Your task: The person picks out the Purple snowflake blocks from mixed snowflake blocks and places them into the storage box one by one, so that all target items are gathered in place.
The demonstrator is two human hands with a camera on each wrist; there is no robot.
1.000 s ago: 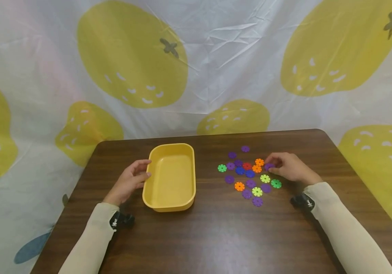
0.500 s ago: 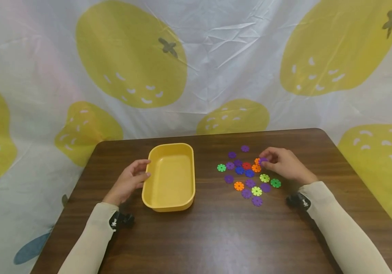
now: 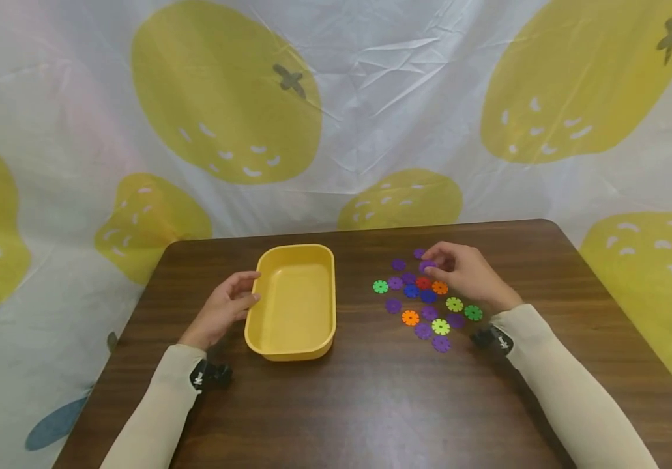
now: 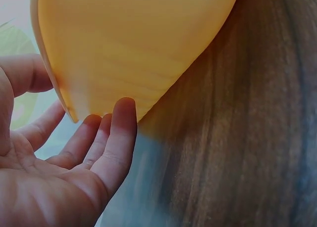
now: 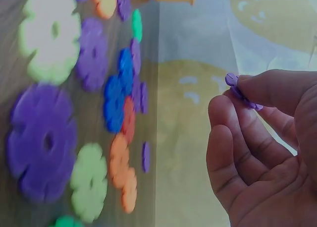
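A yellow plastic tub (image 3: 291, 303) stands on the left of the table. At its left side is my left hand (image 3: 222, 309), holding the tub's edge; in the left wrist view the fingers (image 4: 121, 133) lie along the outer wall (image 4: 133, 48) and the thumb tip goes behind the rim. My right hand (image 3: 467, 273) pinches a purple notched disc (image 5: 242, 92) between thumb and fingertips, over the back of a group of similar flat discs. Red (image 3: 423, 283), blue (image 3: 411, 291) and orange (image 3: 440, 288) discs lie just below it.
Several purple, green and yellow-green discs (image 3: 455, 304) lie scattered on the brown wooden table (image 3: 359, 404), right of the tub. A pale curtain with yellow fruit prints (image 3: 227, 91) hangs behind the far edge. Black camera straps (image 3: 201, 376) circle both wrists.
My right hand has moved left and slightly back, carrying the purple disc over the orange ones. The left hand and the tub have stayed in place.
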